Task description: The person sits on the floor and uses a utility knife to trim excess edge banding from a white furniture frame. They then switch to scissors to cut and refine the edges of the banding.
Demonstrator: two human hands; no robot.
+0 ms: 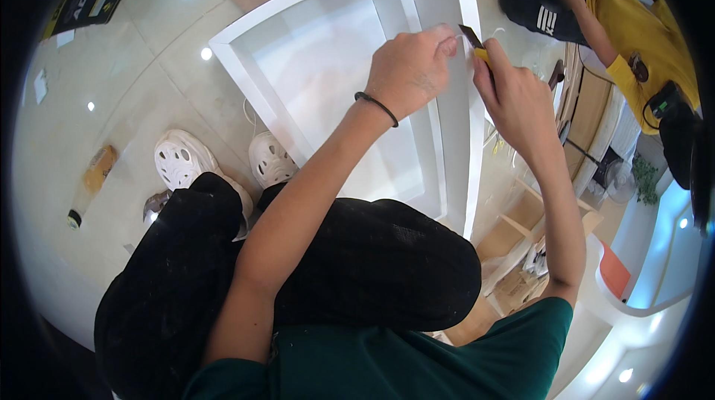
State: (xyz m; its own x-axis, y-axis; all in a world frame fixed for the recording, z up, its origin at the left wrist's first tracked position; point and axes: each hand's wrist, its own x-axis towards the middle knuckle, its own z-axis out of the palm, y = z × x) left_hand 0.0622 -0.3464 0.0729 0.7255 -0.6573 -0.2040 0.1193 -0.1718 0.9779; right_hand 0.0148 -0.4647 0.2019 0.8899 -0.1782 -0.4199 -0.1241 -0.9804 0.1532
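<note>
My right hand (pixel 521 98) is closed around a yellow-handled utility knife (pixel 471 37), its dark blade pointing up and toward my left hand (pixel 410 72). The left fingers are pinched together on a thin pale strip (pixel 459 36) that reaches close to the blade. Whether blade and strip touch is too fine to tell. Below both hands is a large white framed panel (pixel 298 9) with a recessed middle and raised rims. My left wrist, wearing a black band, crosses over the recess, while the right hand is past the panel's right-hand rim.
My knees are bent beside the panel. A bottle (pixel 91 180) lies on the tiled floor (pixel 141 87) at left, near my white clogs (pixel 179 162). At upper right is another person in a yellow shirt (pixel 633 27). Wooden pieces (pixel 514 221) and cords lie to the right.
</note>
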